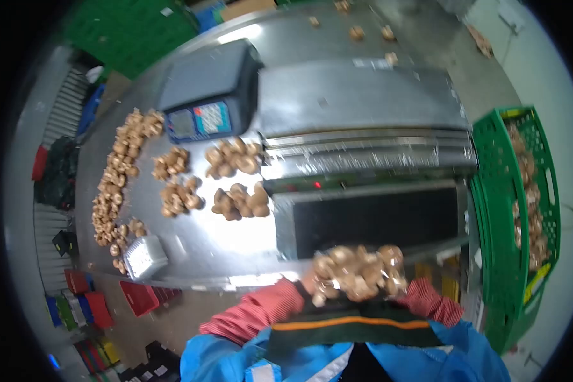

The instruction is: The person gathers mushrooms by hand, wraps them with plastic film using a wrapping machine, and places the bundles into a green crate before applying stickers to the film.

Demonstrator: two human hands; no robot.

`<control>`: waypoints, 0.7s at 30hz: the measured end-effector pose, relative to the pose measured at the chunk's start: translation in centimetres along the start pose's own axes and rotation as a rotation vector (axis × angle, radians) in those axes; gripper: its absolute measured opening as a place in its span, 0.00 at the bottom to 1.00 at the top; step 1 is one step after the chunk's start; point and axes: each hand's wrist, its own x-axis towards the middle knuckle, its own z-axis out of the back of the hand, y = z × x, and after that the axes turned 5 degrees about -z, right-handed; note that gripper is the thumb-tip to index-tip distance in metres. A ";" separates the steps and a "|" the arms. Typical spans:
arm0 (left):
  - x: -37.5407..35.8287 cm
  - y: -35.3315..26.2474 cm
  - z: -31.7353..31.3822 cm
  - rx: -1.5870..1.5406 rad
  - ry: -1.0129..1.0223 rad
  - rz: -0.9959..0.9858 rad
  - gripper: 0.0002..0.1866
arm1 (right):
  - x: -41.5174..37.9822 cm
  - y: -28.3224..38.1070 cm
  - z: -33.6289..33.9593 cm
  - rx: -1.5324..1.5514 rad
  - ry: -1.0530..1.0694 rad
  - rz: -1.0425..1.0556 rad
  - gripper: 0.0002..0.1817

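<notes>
A film-wrapped pack of brown mushrooms [359, 274] is held close to my body, in front of the black wrapping plate [375, 219]. My left hand [307, 284] grips the pack's left end, its fingers partly hidden by the pack. At the other end my right hand [411, 290] is closed on the pack, mostly covered by it and by the red checked sleeve. Light glints off clear film over the mushrooms. Just beyond the plate stands the metal wrapping machine [363, 95], with a film roll [369, 156] across its front.
Loose mushroom piles [235, 200] lie left on the steel table [191, 251], beside a scale [203, 83]. A stack of clear punnets [145, 257] sits at the front left edge. On the right, a green crate [498, 191] contains packed mushrooms. A red crate [138, 297] is below the table.
</notes>
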 end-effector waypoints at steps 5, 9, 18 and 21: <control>0.9 -9.6 -3.3 0.036 0.097 0.239 0.13 | -0.9 1.9 1.9 -0.177 0.268 0.081 0.20; -0.1 -18.5 -5.7 0.811 0.139 -0.401 0.12 | 2.9 5.1 -2.4 0.264 0.374 -0.080 0.21; -4.3 -23.7 -2.6 0.252 0.328 -0.061 0.31 | 4.9 8.0 -8.2 0.424 0.447 -0.092 0.22; -5.9 -24.6 -3.1 0.261 0.577 0.073 0.39 | 4.7 7.7 -8.3 0.459 0.337 -0.113 0.23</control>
